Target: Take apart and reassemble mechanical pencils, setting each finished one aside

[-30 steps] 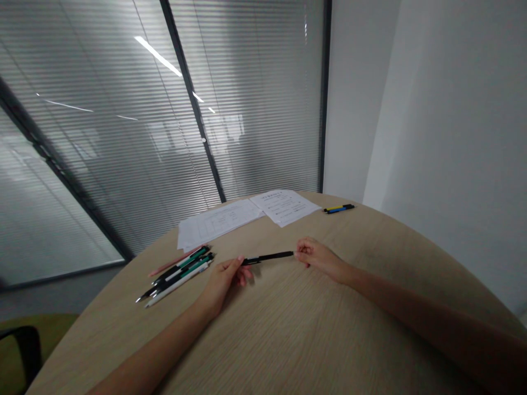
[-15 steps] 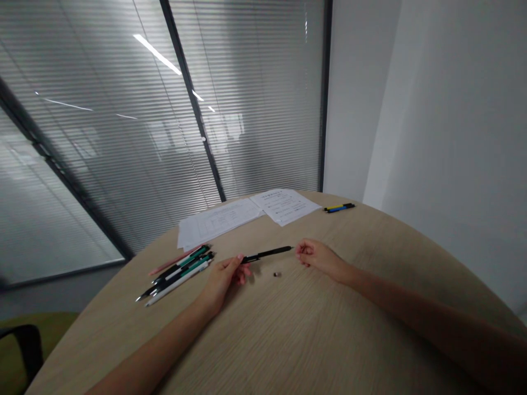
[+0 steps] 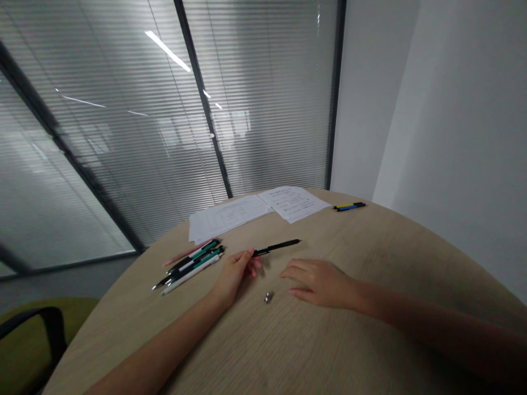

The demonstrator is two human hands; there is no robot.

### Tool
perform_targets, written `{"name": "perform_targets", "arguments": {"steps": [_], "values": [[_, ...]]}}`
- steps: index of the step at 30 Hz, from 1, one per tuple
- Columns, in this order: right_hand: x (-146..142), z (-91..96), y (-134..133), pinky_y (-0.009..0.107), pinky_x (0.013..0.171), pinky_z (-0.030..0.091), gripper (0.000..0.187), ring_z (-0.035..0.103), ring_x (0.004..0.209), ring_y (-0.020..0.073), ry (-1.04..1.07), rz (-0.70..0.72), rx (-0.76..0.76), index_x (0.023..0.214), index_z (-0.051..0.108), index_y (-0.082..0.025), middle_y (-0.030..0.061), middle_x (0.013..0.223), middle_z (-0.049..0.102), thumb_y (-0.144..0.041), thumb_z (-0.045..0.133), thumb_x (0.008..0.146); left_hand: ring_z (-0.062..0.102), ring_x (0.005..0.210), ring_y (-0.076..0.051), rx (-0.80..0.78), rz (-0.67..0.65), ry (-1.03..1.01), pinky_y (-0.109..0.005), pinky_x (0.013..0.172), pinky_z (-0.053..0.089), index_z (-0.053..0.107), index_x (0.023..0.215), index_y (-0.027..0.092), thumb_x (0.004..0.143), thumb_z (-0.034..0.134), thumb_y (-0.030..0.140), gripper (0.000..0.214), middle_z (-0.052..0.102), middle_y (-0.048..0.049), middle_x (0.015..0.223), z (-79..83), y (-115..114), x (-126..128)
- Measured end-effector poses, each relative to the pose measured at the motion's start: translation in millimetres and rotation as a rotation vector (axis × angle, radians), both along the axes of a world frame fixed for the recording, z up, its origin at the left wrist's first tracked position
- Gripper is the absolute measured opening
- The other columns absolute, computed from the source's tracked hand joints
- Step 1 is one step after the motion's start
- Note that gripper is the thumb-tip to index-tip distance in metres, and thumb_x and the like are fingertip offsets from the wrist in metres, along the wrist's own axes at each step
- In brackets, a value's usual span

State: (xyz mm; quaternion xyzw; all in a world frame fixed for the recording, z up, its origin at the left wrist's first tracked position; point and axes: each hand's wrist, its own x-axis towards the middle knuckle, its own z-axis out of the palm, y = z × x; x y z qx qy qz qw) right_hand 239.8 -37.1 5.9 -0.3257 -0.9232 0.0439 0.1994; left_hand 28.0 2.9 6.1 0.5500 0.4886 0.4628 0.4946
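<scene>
A black pen (image 3: 280,246) is pinched between the thumb and fingers of my left hand (image 3: 237,270); its thin tip points right, and the pen is held above the table. My right hand (image 3: 319,281) hovers low with its fingers apart and nothing between them. Between the two hands lies a small silver metal piece (image 3: 268,297), like a pen's tip cone, a little left of my right fingertips. Left of my left hand, several pens (image 3: 191,266) in black, green, white and pink lie side by side.
Printed papers (image 3: 230,216) lie along the far side of the round wooden table (image 3: 313,351). To their right rest a yellow pen and a blue pen (image 3: 349,207). A green chair (image 3: 24,356) with a black armrest stands at the lower left.
My right hand has moved away from the pen's tip, down toward the silver piece, and its fingers have opened. The silver piece has shifted and turned. My left hand still holds the pen.
</scene>
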Motion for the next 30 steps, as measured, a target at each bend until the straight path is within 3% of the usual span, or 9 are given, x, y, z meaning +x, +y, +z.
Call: {"name": "perform_targets", "arguments": {"steps": [5,9,12,21,27,30], "values": [[-32.4,2.0,-7.4,0.031,0.083,0.041,0.038,0.052,0.098,0.0193,-0.004,0.073,-0.051,0.117,0.051,-0.02,0.0084,0.108,0.056,-0.031,0.052,0.081,0.046,0.042,-0.009,0.014,-0.007,0.001,-0.022,0.045,0.036,0.061,0.064,0.012,0.067,0.057,0.054,0.042,0.062,-0.0027,0.056,-0.7,-0.1,0.3],[-54.1,-4.2,-4.9,0.029,0.079,0.042,0.02,0.053,0.092,0.0182,-0.064,0.105,0.022,0.096,0.063,-0.017,0.0076,0.097,0.059,-0.024,0.049,0.084,0.046,0.042,-0.01,0.027,-0.018,-0.005,-0.022,0.045,0.036,0.061,0.062,0.013,0.066,0.058,0.055,0.042,0.062,-0.0025,0.056,-2.8,1.4,-0.4],[-60.1,-7.2,-3.9,0.027,0.075,0.043,0.02,0.054,0.084,0.0162,-0.099,0.116,0.051,0.084,0.065,-0.015,0.0066,0.085,0.06,-0.021,0.047,0.085,0.046,0.042,-0.01,0.034,-0.029,0.006,-0.022,0.045,0.036,0.061,0.062,0.013,0.066,0.058,0.054,0.041,0.062,-0.0023,0.056,-3.9,2.2,-0.4],[-40.0,-4.5,-22.3,0.025,0.075,0.044,0.018,0.053,0.079,0.0159,-0.143,0.168,0.147,0.084,0.061,-0.011,0.0072,0.082,0.061,-0.015,0.044,0.086,0.046,0.042,-0.01,0.03,-0.031,0.018,-0.022,0.045,0.035,0.062,0.064,0.013,0.07,0.055,0.048,0.037,0.061,-0.0019,0.055,-2.5,0.4,1.6],[-15.5,0.5,-37.7,0.023,0.081,0.042,0.025,0.052,0.091,0.0156,-0.215,0.274,0.205,0.101,0.057,-0.011,0.0084,0.098,0.061,-0.009,0.036,0.087,0.046,0.042,-0.009,0.013,-0.042,-0.002,-0.021,0.044,0.032,0.061,0.066,0.011,0.071,0.055,0.047,0.036,0.061,-0.0016,0.055,-4.5,2.3,1.3],[-7.5,-1.5,-39.0,0.023,0.08,0.043,0.026,0.053,0.089,0.0145,-0.244,0.323,0.309,0.102,0.056,-0.009,0.0096,0.102,0.061,-0.01,0.034,0.088,0.045,0.041,-0.008,-0.001,-0.042,-0.009,-0.02,0.044,0.031,0.061,0.065,0.011,0.07,0.056,0.047,0.037,0.06,-0.0007,0.053,-4.2,2.6,1.7]]}}
